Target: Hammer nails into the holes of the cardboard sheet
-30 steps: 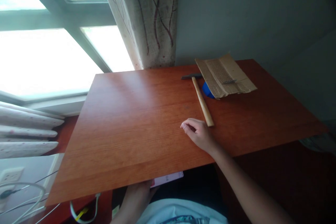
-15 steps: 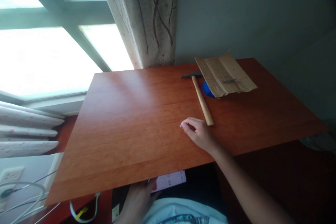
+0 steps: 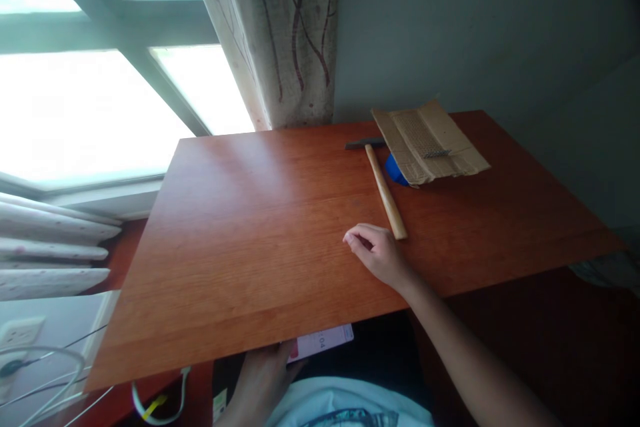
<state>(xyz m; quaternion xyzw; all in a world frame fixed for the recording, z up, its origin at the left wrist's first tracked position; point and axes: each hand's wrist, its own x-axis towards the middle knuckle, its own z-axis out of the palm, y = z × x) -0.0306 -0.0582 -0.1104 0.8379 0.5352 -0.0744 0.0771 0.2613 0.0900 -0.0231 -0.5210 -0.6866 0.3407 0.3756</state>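
My right hand [image 3: 381, 255] rests on the reddish wooden table [image 3: 250, 247] with its fingers curled under and nothing visible in them. It lies just left of the butt end of a wooden-handled hammer [image 3: 385, 197], close to it but not touching. The hammer's dark head points toward the wall. My left hand [image 3: 257, 373] is below the table's near edge, partly hidden, gripping a flat phone [image 3: 323, 340] with a lit pinkish-white screen.
A sheet of torn cardboard [image 3: 430, 140] lies at the back right over a blue object [image 3: 395, 172], beside the hammer's head. A patterned curtain [image 3: 285, 33] and a window stand behind. A wall socket with cables [image 3: 20, 333] is at the lower left.
My left hand has shifted the phone slightly under the table edge, so more of its screen shows. My right hand and the hammer have not moved.
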